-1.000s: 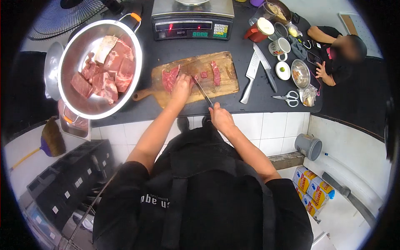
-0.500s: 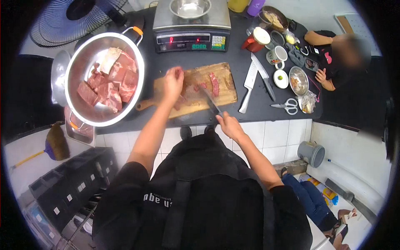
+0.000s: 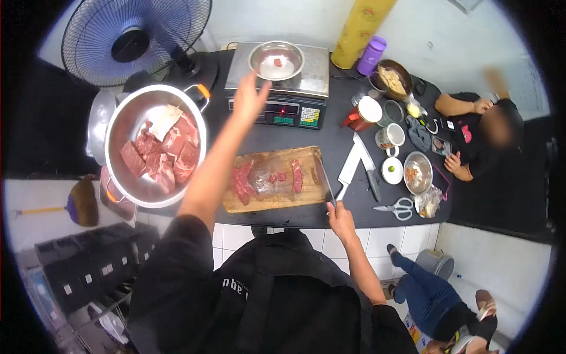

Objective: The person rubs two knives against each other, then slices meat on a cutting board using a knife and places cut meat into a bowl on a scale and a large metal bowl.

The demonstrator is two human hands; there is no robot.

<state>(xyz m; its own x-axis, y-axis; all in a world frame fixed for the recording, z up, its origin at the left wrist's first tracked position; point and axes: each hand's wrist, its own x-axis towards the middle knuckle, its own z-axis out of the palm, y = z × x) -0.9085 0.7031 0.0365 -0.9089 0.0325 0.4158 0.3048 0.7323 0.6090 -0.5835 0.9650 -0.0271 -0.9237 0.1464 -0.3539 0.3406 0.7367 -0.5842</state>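
My left hand [image 3: 250, 99], its fingers apart and slightly blurred, is over the front of the digital scale [image 3: 318, 76]. Just beyond it, a small steel bowl [image 3: 290, 69] on the scale holds a small meat piece [image 3: 277, 62]. My right hand [image 3: 341, 220] is wrapped round the handle of a knife [image 3: 323, 180], whose blade points away from me along the right end of the wooden board [image 3: 265, 200]. On the board lie a larger meat slice [image 3: 242, 182] at the left, two small cubes [image 3: 281, 176] in the middle and a meat strip [image 3: 296, 176] at the right.
A large basin [image 3: 121, 192] of meat chunks stands left, with a fan [image 3: 131, 44] behind. Right of the board are two knives [image 3: 352, 162], scissors [image 3: 398, 209], a mug [image 3: 390, 137] and a steel bowl [image 3: 418, 173]. One person [image 3: 471, 133] sits right; another [image 3: 430, 301] is lower right.
My left hand has left the board and reached forward to the scale. A meat piece now shows in its bowl. My right hand has moved the knife to the board's right end. The view has tilted up.
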